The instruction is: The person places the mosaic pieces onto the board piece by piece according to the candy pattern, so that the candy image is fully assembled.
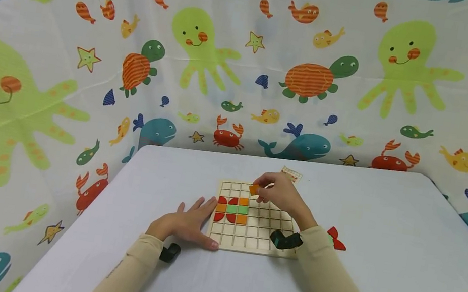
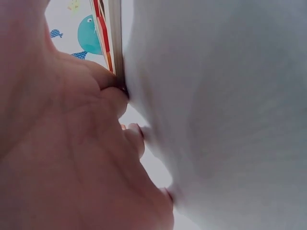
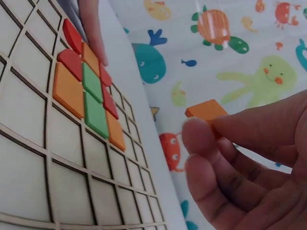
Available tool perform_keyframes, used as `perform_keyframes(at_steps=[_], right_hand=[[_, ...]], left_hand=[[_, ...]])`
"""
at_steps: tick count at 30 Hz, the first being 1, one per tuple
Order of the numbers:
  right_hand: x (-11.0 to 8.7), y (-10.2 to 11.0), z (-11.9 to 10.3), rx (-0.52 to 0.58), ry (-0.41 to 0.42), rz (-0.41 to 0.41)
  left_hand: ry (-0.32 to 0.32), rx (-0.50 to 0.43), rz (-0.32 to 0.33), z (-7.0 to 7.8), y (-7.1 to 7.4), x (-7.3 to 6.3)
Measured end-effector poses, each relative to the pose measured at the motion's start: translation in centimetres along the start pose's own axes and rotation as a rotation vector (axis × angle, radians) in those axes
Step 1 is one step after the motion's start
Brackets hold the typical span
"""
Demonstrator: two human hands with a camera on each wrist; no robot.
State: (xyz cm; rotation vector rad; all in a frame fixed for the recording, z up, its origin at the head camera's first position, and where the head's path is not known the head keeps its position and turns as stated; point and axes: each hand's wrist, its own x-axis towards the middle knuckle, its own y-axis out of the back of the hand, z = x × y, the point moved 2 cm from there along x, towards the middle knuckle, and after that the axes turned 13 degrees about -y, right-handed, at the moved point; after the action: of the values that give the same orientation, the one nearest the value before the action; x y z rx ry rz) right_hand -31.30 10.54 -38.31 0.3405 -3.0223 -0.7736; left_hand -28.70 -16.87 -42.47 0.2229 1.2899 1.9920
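Observation:
My right hand (image 1: 280, 192) pinches an orange square tile (image 1: 253, 189) between thumb and fingertips, above the far part of a wooden grid board (image 1: 250, 243). In the right wrist view the tile (image 3: 207, 110) is raised off the board. At the board's left edge my left hand (image 1: 190, 223) rests with fingers spread, the thumb by the near left corner. The left wrist view shows its fingers against the board's side (image 2: 116, 43). Laid in the grid's left columns are red rounded tiles (image 3: 69, 64), orange squares (image 3: 68, 88) and green squares (image 3: 96, 115).
Loose red pieces (image 1: 339, 241) lie right of the board, beside my right sleeve, with a bit of green partly hidden. Behind my right hand is a small patterned card (image 1: 292, 174). A curtain with sea animals (image 1: 246, 66) hangs behind the white table (image 1: 402, 275).

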Motion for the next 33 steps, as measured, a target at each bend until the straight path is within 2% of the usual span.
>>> perform_keyframes(at_steps=[8, 26, 33], right_hand=[[0.5, -0.8, 0.9, 0.028, -0.043, 0.071], [1.5, -1.7, 3.3, 0.030, -0.134, 0.091], [1.5, -2.0, 3.5, -0.022, -0.148, 0.091]], left_hand=[[-0.002, -0.003, 0.002, 0.0, 0.1, 0.2], [-0.005, -0.012, 0.013, 0.0, -0.1, 0.1], [-0.004, -0.014, 0.010, -0.2, -0.1, 0.2]])
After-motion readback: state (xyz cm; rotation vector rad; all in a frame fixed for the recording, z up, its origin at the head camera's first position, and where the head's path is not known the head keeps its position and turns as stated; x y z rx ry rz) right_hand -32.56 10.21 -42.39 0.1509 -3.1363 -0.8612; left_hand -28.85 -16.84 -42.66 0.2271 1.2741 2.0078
